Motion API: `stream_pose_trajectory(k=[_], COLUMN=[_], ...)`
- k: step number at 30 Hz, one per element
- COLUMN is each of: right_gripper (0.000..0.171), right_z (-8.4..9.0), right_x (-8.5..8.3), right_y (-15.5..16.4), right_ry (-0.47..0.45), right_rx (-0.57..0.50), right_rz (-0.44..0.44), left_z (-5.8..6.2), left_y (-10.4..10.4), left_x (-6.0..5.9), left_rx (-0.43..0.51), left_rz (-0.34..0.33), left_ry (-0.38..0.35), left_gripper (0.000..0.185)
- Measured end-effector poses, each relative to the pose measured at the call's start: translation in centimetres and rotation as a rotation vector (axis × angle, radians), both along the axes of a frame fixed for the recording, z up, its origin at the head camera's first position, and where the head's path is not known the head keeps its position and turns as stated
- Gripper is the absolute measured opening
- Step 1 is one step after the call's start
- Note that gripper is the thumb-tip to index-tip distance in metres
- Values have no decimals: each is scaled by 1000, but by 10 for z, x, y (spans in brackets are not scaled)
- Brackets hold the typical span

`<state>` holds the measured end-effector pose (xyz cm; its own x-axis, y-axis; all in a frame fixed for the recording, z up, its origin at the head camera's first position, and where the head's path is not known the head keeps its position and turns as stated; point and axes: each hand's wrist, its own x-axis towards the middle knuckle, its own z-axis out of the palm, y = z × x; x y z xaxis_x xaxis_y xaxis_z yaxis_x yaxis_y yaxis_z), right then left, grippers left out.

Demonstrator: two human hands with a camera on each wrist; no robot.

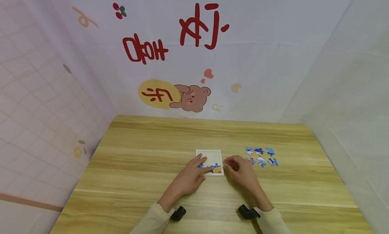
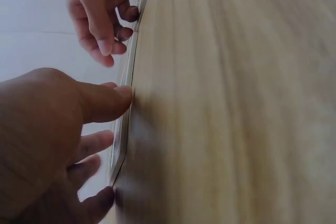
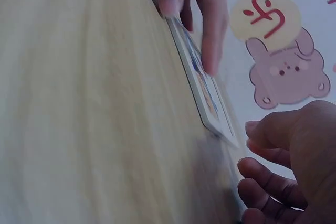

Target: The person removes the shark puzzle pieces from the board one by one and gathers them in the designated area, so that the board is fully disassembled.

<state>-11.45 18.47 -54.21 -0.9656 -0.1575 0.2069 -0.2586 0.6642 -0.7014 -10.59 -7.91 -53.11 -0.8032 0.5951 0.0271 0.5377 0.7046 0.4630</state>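
Note:
A white square puzzle board (image 1: 209, 154) lies flat on the table, with blue and yellow jigsaw pieces (image 1: 217, 169) filling its near part. Spread over the board's left side is my left hand (image 1: 189, 177); its fingers are fairly straight, and the index finger rests on the fitted pieces. In the left wrist view the thumb (image 2: 107, 100) touches the board's near edge. Just beyond the right edge hovers my right hand (image 1: 242, 171), its fingers loosely bent and apart from the board. Nothing shows between those fingers in the right wrist view.
Several loose jigsaw pieces (image 1: 260, 158), blue with white and red parts, lie in two rows to the right of the right hand. The wood-grain table (image 1: 146, 156) meets a printed white cloth wall (image 1: 258, 65) at the back and sides.

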Motion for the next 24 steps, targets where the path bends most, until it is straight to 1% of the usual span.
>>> stream_pose_trajectory(k=[2, 4, 10, 12, 17, 24], right_gripper=[16, 18, 19, 18, 16, 15], right_z=[0, 0, -10, -12, -12, -6], right_x=[1, 1, 3, 4, 8, 9], right_y=[-5, -9, -16, -18, -21, -24], right_ry=[-12, -26, -20, -37, -60, -38], right_rx=[12, 32, 134, 139, 107, 98], right_rz=[17, 23, 8, -4, -24, -30], left_z=[1, 1, -3, -5, -6, -2], left_y=[1, 1, 1, 1, 2, 3], left_x=[1, 2, 2, 3, 4, 5], left_rx=[-10, -22, -13, -4, -4, -1], left_rz=[2, -1, -3, 2, 26, 46], left_ry=[-19, -19, 18, 18, -9, -26], left_gripper=[43, 43, 42, 41, 40, 40])
